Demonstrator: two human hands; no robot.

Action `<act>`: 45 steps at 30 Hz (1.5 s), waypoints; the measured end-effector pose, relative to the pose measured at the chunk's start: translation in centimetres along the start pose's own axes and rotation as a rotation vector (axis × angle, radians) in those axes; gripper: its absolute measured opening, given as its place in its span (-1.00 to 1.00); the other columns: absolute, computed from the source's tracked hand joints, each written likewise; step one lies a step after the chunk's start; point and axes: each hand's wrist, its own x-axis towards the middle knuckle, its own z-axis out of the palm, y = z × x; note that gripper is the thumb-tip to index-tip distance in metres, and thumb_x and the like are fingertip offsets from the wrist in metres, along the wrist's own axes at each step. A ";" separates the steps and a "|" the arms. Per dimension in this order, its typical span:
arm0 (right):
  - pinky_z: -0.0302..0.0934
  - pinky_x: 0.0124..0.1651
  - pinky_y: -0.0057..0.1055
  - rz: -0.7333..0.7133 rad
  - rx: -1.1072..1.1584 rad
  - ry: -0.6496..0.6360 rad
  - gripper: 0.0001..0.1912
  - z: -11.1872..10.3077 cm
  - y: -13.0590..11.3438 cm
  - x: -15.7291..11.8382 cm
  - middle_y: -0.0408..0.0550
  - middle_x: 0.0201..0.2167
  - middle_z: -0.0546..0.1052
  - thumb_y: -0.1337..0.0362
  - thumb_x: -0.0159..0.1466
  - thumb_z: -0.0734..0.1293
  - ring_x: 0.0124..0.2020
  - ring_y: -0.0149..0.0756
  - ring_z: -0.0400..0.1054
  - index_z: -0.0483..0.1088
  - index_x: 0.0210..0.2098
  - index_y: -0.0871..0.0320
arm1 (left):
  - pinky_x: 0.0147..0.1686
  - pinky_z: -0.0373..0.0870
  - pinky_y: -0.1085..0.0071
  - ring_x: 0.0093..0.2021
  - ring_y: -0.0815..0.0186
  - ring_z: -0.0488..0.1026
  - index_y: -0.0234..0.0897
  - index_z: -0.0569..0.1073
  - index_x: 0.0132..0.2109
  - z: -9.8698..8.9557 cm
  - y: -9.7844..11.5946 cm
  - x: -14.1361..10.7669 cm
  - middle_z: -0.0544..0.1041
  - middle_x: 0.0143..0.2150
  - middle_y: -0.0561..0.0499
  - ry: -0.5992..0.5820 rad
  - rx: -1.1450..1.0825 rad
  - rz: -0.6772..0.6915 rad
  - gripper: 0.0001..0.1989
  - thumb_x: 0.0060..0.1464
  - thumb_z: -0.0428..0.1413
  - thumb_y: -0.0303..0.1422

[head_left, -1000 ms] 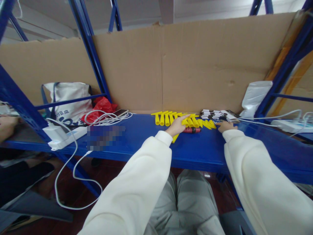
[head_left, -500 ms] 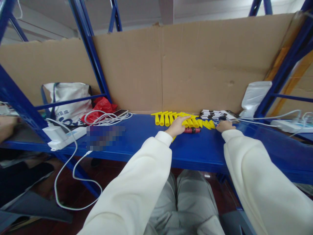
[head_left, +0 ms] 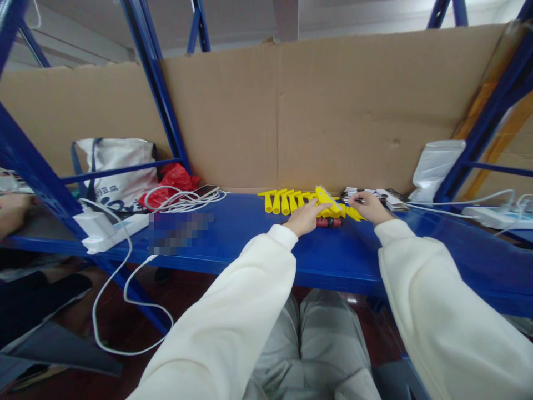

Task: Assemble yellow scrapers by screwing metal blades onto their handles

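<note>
- Far to the left of both hands, another person's hand (head_left: 12, 214) shows at the edge of the view, with a white tote bag (head_left: 119, 172), a red plastic bag (head_left: 175, 179) and coiled white cable (head_left: 187, 201) between it and the wearer's hands
- Just left of the left hand, a row of yellow tools (head_left: 277, 203) lies on the blue shelf (head_left: 250, 233), each with a round, hollow handle end facing the wearer and a wide, flat head towards the cardboard (head_left: 233, 122)
- The left hand (head_left: 303, 220), palm down, is partly closed, its thumb and fingers around the lower part of a yellow T-shaped tool (head_left: 325, 198)
- That tool is bright, plain yellow, its broad head slanting down to the right, with a pale strip along the edge; it sits at the left hand's fingertips, between the two hands and nearer the left, its handle mostly hidden
- Just right of the left hand and below the raised head, a red-and-black tool (head_left: 330, 222) lies on the shelf
- Small yellow pieces (head_left: 355, 214) lie between the hands, close to the right fingers
- The right hand (head_left: 370, 208) has its fingers bent and its thumb and forefinger close together; whether they pinch anything small is too blurred to tell
- Behind the right hand are black-and-white packets (head_left: 385, 195), and farther right a white pouch (head_left: 437, 169)
</note>
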 end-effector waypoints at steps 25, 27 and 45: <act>0.29 -0.04 -0.11 -0.187 0.306 -0.112 -0.76 2.7 -1.7 -1.0 -0.04 -0.30 0.51 0.06 0.09 0.36 -0.21 -0.15 0.38 0.38 -0.38 0.10 | 0.15 0.37 0.12 0.19 0.09 0.40 -0.19 0.23 0.34 0.0 0.2 -0.1 0.29 0.32 -0.21 -0.048 0.309 0.065 -0.38 0.16 -0.10 -0.63; 0.30 -0.03 -0.12 -0.134 0.340 -0.088 -0.72 3.0 -1.6 -0.8 -0.05 -0.28 0.51 0.08 0.05 0.40 -0.19 -0.17 0.38 0.37 -0.34 0.10 | 0.16 0.36 0.12 0.19 0.09 0.40 -0.20 0.23 0.34 0.0 0.2 -0.1 0.28 0.32 -0.21 -0.047 0.296 0.063 -0.38 0.16 -0.10 -0.63; 0.18 -0.23 -0.31 0.047 0.270 -0.147 -0.75 2.2 -2.5 -1.0 -0.13 -0.53 0.43 0.07 0.07 0.31 -0.39 -0.28 0.28 0.35 -0.56 0.11 | 0.05 0.42 0.16 0.12 0.10 0.45 -0.11 0.07 0.42 -0.4 0.3 -0.3 0.33 0.26 -0.19 -0.102 0.413 -0.006 -0.31 0.19 -0.14 -0.62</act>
